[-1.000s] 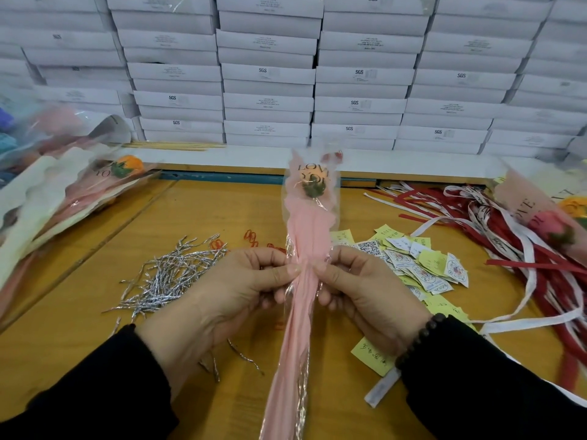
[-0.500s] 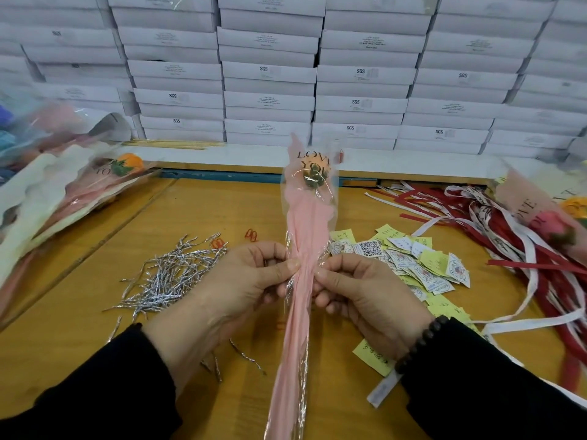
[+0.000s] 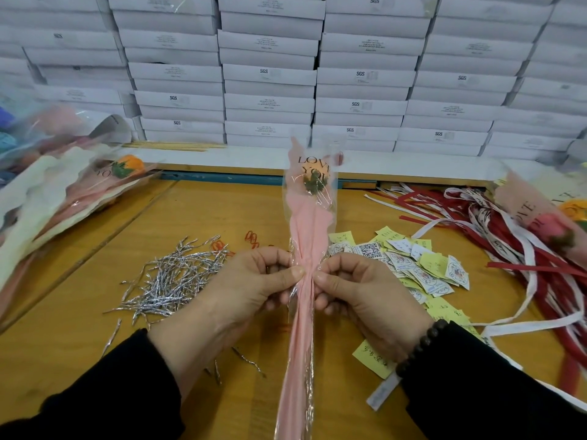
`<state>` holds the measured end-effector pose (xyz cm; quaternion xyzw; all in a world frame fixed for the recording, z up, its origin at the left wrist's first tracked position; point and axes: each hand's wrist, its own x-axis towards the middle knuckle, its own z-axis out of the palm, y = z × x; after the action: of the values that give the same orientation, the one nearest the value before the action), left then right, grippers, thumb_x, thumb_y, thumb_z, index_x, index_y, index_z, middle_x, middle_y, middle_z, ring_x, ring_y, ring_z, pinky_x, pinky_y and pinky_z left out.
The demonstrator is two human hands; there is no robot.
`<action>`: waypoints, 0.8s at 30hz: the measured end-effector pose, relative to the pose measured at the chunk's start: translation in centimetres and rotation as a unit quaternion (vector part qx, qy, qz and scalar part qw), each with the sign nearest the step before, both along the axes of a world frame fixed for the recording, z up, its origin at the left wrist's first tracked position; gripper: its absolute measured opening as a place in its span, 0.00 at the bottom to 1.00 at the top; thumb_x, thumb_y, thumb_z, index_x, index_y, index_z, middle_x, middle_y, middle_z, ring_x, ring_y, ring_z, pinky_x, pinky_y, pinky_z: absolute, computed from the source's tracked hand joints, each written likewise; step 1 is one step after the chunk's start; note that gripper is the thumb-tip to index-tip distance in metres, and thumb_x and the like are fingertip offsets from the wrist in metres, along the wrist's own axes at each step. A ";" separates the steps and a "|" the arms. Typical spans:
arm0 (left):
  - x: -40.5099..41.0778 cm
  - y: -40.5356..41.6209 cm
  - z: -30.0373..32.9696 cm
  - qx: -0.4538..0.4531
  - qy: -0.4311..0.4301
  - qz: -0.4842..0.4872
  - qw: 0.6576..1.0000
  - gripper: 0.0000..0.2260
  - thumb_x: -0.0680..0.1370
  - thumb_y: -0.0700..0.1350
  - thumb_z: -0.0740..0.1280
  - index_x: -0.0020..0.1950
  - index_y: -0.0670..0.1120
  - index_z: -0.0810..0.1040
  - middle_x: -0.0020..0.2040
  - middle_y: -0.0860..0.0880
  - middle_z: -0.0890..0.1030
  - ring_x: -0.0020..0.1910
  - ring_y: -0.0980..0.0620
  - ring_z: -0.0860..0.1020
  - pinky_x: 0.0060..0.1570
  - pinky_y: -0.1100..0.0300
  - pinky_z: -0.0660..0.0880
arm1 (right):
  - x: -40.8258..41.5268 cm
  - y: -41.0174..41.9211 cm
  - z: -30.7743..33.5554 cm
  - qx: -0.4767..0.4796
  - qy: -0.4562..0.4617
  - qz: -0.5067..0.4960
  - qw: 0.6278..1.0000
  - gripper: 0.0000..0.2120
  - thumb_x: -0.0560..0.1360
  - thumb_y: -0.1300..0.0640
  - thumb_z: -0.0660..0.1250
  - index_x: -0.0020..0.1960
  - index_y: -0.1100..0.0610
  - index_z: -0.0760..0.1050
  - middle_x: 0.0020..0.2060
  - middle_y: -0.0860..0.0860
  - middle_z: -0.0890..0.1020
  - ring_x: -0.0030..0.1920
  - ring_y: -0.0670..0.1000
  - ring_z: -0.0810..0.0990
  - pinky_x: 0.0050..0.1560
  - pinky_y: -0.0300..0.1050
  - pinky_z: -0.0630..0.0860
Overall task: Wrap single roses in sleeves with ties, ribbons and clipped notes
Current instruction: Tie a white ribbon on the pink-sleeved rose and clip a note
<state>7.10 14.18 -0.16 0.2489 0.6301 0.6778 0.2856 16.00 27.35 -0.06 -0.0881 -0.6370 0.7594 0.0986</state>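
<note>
Along the far edge of my view a wall of stacked white boxes (image 3: 270, 74) fills the room from side to side, many stamped SGS. Below it runs the orange-brown wooden worktop (image 3: 197, 217), with a white ledge and a blue strip at its far edge. At the worktop's left edge I see a heap of wrapped roses (image 3: 73, 192) in clear and cream sleeves, one orange bloom showing. Toward the right edge lies a tangle of red and white ribbons (image 3: 524, 265), with another wrapped rose (image 3: 546, 217) resting on top. Standing up through the middle, nearer the front edge, is the sleeved rose (image 3: 313, 223) I am working on: pink paper inside clear film, printed LOVE YOU over the bloom, its tail running down past the front edge. My left hand (image 3: 254, 287) and right hand (image 3: 365, 290) meet at its waist, each grip pinching the gathered sleeve between thumb and forefinger from its own side; whether a tie sits under the fingers I cannot tell. Left of the hands is a pile of silver twist ties (image 3: 171, 277), a few strays lying nearer the front edge. Right of the hands is a scatter of yellow and white notes (image 3: 422, 268). Just beyond the ties lie a few small orange paper clips (image 3: 252, 239).
</note>
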 end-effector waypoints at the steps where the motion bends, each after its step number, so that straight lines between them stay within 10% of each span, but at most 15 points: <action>1: 0.0 0.0 0.0 0.003 -0.003 0.001 1.000 0.08 0.65 0.42 0.68 0.40 0.40 0.75 0.21 0.49 0.71 0.19 0.58 0.67 0.19 0.69 0.62 | 0.0 0.0 0.0 0.000 0.002 0.001 1.000 0.07 0.73 0.69 0.65 0.37 0.62 0.76 0.27 0.54 0.80 0.26 0.46 0.77 0.27 0.34 0.74; 24: 0.7 0.6 0.1 -0.011 0.034 0.078 0.996 0.03 0.69 0.33 0.70 0.39 0.34 0.77 0.21 0.48 0.75 0.18 0.57 0.70 0.19 0.69 0.65 | 0.0 -0.6 0.0 0.067 0.018 -0.045 0.997 0.04 0.70 0.65 0.69 0.38 0.62 0.75 0.26 0.52 0.80 0.25 0.45 0.76 0.27 0.33 0.72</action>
<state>7.78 14.74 -0.07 0.2184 0.6644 0.6822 0.2130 16.03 26.71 -0.10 -0.0965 -0.6797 0.7115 0.1498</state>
